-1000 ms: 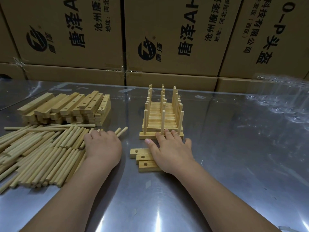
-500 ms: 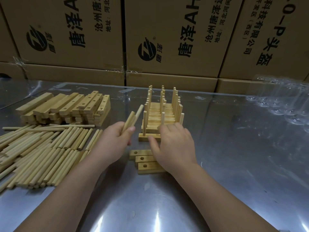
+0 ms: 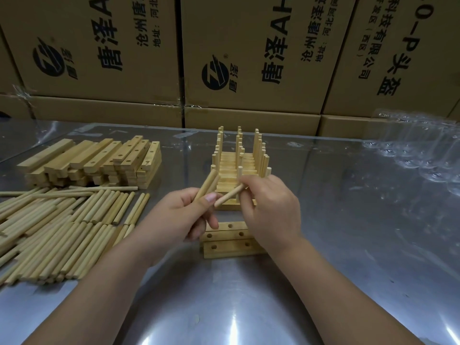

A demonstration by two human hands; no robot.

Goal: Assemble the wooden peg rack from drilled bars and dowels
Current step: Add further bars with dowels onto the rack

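At the far left sat my stack of drilled bars (image 3: 99, 160), and nearer, spread flat on the table (image 3: 348, 257), lay the loose dowels (image 3: 62, 232). My left hand (image 3: 174, 217) was curled round one dowel (image 3: 207, 184), which tilted up and away from me. Just right of it a second dowel (image 3: 229, 195) lay slantwise between the hands; my left thumb was at its near end and the fingers of my right hand (image 3: 271, 210) pinched its far end, so both hands were closed on wood. I judged this to be the hand-over before seating a peg. To do it well, I thought the right hand should take the second dowel fully and grip it low, near the end going in, then turn it upright. Below the hands, on the near side, three drilled bars (image 3: 225, 247) lay touching one another with their holes facing up. The peg would want to stand square over one hole and go straight down, because a tilted start could jam it or shift the bar. Beyond my hands stood the finished racks (image 3: 239, 158), pegs upright. Clear plastic pieces (image 3: 410, 150) lay far right, well apart from the work.
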